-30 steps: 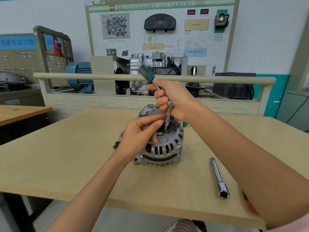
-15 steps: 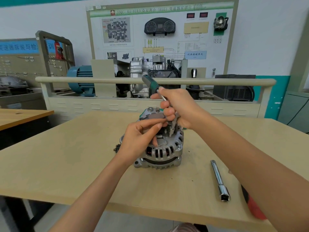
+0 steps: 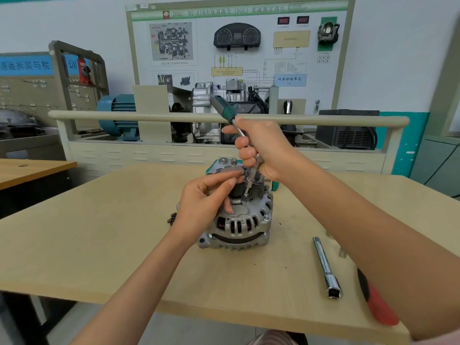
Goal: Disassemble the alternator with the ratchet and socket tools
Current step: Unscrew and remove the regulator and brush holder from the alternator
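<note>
**Alternator on desk: driver set steeply on a top-face fastener**

Alternator (image 3: 236, 215) stands on the desk (image 3: 99, 245), directly ahead of the person and between both hands, its finned housing seated on the desk and its rear face turned up.

Right hand (image 3: 263, 148): fingers curled round the metal shank of the ratchet driver (image 3: 225, 109); the green and black handle projects above the fist, up and to the left. The tool's long axis runs steeply down and slightly rightward to the socket tip (image 3: 247, 192), which meets a fastener on the upturned face, a little right of centre. Whether the tip is fully seated cannot be told.

Left hand (image 3: 206, 202): resting against the left side of the housing, thumb and forefinger reaching in towards the tool tip. Whether they pinch a small part or merely steady the bit cannot be told; nothing is plainly clasped.

Governing relation, in my judgement: the fastener lies below the right fist, so the coming turn must be made about the near-upright shank. The right hand is better placed to drive it; the left is placed to brace the body against rotation. A tilted shank risks slipping off the fastener head.

Outward: an extension bar (image 3: 327, 267) lies loose on the desk to the right, well apart from the alternator, square end towards the person. A red-handled tool (image 3: 378, 307) lies near the desk's right edge, partly hidden by the right forearm.
</note>
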### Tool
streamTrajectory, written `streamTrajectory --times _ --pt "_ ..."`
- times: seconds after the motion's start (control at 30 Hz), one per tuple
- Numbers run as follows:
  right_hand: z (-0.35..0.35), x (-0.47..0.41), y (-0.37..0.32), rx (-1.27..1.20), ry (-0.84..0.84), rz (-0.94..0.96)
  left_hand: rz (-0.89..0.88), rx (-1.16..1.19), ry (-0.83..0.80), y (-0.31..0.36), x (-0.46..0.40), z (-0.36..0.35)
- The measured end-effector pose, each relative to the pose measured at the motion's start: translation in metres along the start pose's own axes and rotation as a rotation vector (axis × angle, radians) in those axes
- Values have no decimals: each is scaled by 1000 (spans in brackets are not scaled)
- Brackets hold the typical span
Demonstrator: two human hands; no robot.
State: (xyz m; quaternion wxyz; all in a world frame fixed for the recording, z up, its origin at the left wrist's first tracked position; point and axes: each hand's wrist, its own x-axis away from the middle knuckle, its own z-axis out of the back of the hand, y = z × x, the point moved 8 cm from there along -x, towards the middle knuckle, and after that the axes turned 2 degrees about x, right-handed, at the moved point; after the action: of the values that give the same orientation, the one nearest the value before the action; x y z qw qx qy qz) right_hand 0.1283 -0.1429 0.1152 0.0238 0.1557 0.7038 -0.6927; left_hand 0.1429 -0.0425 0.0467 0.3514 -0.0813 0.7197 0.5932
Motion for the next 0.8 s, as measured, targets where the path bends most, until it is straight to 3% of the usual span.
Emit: streamTrajectory --times 0.47,0.67,0.8 --pt "-15 0 3 112 -37 -36 -49 -76 -47 5 1 -4" --pt "-30 -2 5 227 -219 -120 -48 -84 -95 5 2 -7" --pt "-38 -3 4 306 -233 -82 -20 -78 -83 2 0 -7"
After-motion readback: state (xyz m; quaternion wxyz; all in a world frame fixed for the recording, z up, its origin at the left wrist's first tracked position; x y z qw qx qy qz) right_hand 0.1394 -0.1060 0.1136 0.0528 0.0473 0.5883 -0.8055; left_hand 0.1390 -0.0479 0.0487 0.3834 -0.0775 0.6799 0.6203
